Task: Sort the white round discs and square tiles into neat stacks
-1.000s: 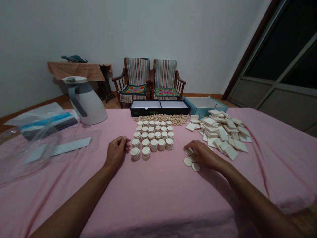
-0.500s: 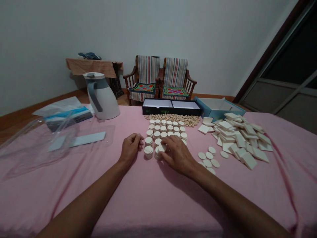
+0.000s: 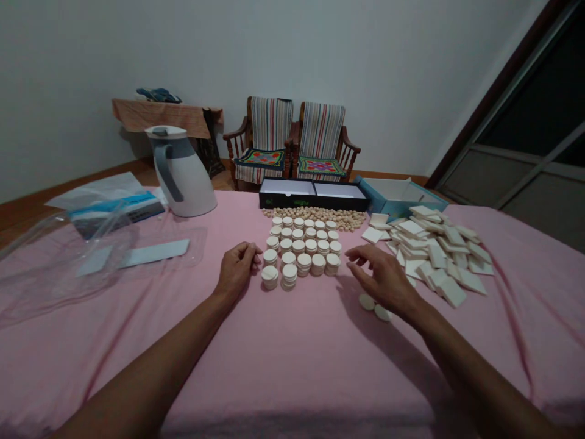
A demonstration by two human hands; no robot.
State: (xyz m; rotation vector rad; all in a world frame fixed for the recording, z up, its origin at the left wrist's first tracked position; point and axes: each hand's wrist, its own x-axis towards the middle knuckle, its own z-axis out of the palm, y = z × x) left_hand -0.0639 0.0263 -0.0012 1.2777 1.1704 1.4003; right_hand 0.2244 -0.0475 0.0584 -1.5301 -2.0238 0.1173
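Rows of stacked round white discs (image 3: 304,264) stand on the pink cloth in front of me, with two stacks in the nearest row. My left hand (image 3: 235,266) rests on the cloth just left of these stacks, its fingers curled in and nothing visible in them. To the right of the stacks, my right hand (image 3: 386,277) hovers with its fingers apart and holds nothing. Beneath it lie loose white discs (image 3: 366,302), partly hidden by the hand and wrist.
A heap of square white tiles (image 3: 439,251) lies at right. Behind the stacks are small wooden beads (image 3: 320,214), a black divided box (image 3: 315,202) and a blue box (image 3: 397,207). A white-and-grey jug (image 3: 194,189) and clear plastic packaging (image 3: 196,247) occupy the left side.
My right hand has left the second stack of the nearest row and moved right, over the loose discs. The disc it held now lies on that stack. My left hand stays beside the stacks.
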